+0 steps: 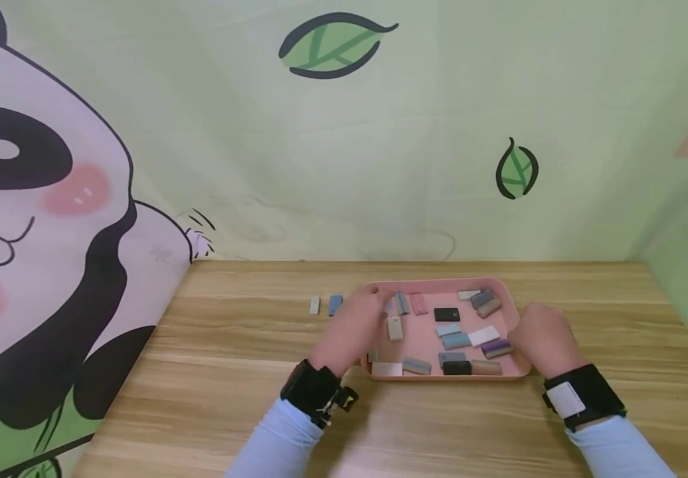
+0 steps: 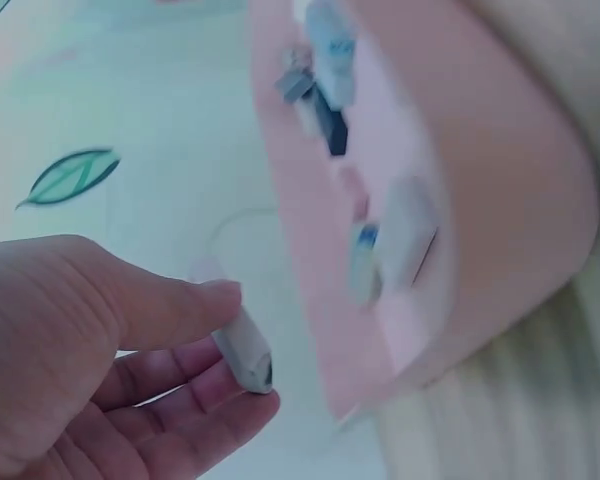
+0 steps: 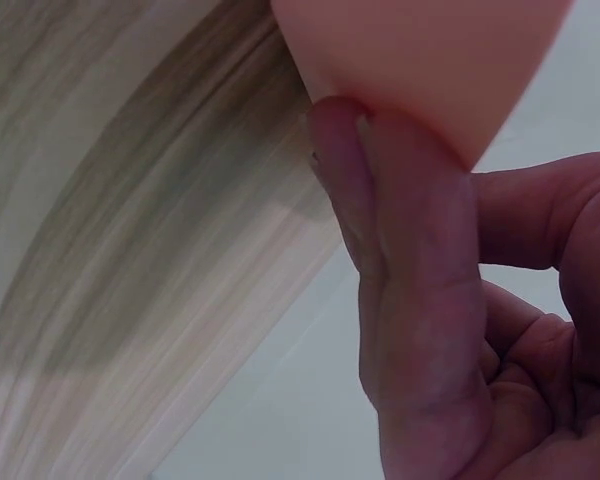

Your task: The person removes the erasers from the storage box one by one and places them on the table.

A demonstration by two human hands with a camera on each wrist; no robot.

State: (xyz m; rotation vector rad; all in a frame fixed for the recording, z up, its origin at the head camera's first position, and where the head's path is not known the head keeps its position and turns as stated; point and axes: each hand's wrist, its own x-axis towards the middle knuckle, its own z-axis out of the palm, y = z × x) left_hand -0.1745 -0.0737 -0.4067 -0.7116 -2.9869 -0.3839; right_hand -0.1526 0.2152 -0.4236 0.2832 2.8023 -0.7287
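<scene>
A pink tray (image 1: 428,338) holds many small block-shaped erasers, among them a black eraser (image 1: 446,315), a pink eraser (image 1: 418,304) and a purple-banded eraser (image 1: 496,348). My left hand (image 1: 360,325) is over the tray's left end. In the left wrist view, my left thumb and fingers pinch a whitish eraser (image 2: 245,350) just beside the tray wall (image 2: 520,150). My right hand (image 1: 547,335) grips the tray at its right edge. The right wrist view shows fingers (image 3: 425,270) against the pink wall (image 3: 420,60), the thumb on its other side.
On the wooden table (image 1: 248,332), left of the tray, lie a small white eraser (image 1: 315,305) and a blue eraser (image 1: 335,305). A pale green cloth (image 1: 248,146) with leaf and panda prints hangs behind the table.
</scene>
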